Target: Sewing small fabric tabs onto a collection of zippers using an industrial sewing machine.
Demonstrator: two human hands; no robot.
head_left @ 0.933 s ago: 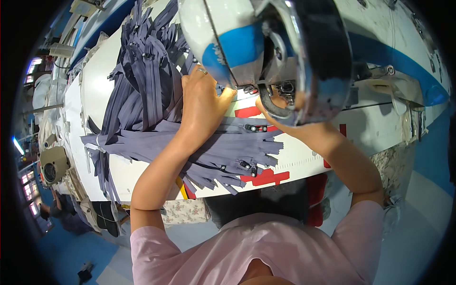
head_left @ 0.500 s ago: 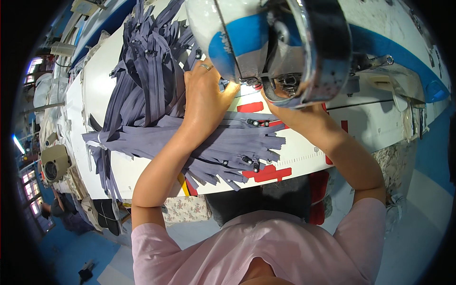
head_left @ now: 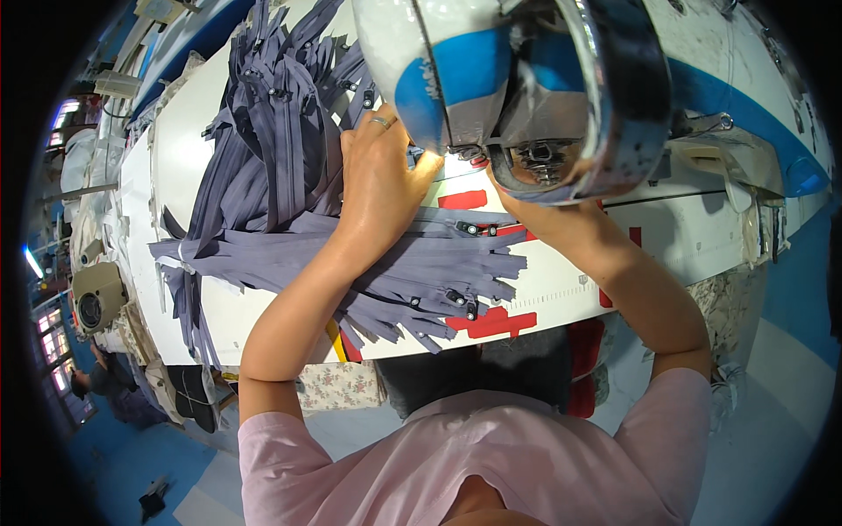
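Head view, looking down on my own two arms at a sewing station. My left hand (head_left: 381, 180) lies palm down on the white table (head_left: 167, 175), fingers nearly straight and close together, pressing flat on grey-violet zippers (head_left: 421, 267) just beside the sewing machine head (head_left: 517, 83); it grips nothing, and a ring shows on one finger. My right hand (head_left: 517, 206) reaches under the machine head from the right, and only the wrist and the heel of the hand show, so I cannot tell how its fingers stand or what they hold. The zippers under my left hand fan out toward me across the near part of the table, their small dark sliders visible, some ends lying over the red tape marks (head_left: 491, 323) stuck on the tabletop. A second, larger heap of zippers (head_left: 281, 114) of the same colour lies further back on my left, touching the first. The machine head, white with blue patches and a dark rounded end, appears to overhang the spot where both hands meet. My pink sleeves (head_left: 474, 456) fill the lower edge.
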